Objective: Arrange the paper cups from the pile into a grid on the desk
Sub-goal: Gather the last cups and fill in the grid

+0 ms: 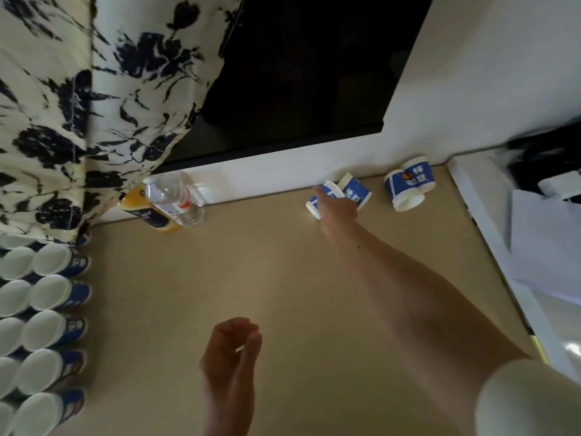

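Right hand (337,206) is stretched far out to the back of the desk (283,278), fingers closing around a tipped blue-and-white paper cup (314,201) that lies against the wall; grip looks wrapped on the cup body but the fingertips are hidden, so can't confirm it's fully clamped. A second cup (355,191) lies touching it, and two more cups (408,184) lie on their sides just to the right, near the corner: that's the leftover pile, shoved against the wall so it doesn't roll. Left hand (231,357) hovers low over bare desk, empty, thumb and fingers loosely curled toward each other, likely waiting to take or steady the next cup. Finished grid (44,313) sits at the left edge, upright cups packed rim to rim in rows, probably to save space. Water bottle (176,199) and yellow bottle (147,212) stand by the wall, well apart from the reach.
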The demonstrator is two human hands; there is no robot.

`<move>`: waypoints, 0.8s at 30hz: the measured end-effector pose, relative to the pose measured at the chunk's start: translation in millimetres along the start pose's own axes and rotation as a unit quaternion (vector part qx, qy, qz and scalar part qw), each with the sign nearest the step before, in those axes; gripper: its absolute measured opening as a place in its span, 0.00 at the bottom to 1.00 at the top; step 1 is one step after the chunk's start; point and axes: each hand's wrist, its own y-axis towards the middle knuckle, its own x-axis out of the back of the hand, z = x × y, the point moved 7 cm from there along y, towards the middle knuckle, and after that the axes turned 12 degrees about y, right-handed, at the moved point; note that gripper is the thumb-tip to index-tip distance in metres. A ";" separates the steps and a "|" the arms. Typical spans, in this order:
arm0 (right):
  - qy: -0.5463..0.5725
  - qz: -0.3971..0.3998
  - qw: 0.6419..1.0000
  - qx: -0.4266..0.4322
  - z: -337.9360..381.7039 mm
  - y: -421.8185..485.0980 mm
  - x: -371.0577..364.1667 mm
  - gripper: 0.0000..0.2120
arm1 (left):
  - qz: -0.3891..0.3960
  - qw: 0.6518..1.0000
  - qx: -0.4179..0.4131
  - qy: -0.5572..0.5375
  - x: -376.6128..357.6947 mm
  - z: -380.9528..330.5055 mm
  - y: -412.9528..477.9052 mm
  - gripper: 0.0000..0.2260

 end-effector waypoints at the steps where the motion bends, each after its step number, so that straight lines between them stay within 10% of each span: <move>1: 0.004 -0.010 1.000 -0.005 -3.2 5.2 -2.5 0.49 | -0.005 1.000 0.003 -0.003 0.7 2.3 1.2 0.08; 11: -0.004 0.058 0.993 0.100 -12.1 -12.3 -3.3 0.31 | 0.008 1.000 -0.006 0.010 -17.9 -4.4 16.2 0.13; 24: -0.079 0.368 0.865 0.333 3.9 -167.3 95.6 0.30 | 0.130 0.985 -0.031 0.107 -113.0 -64.4 48.5 0.28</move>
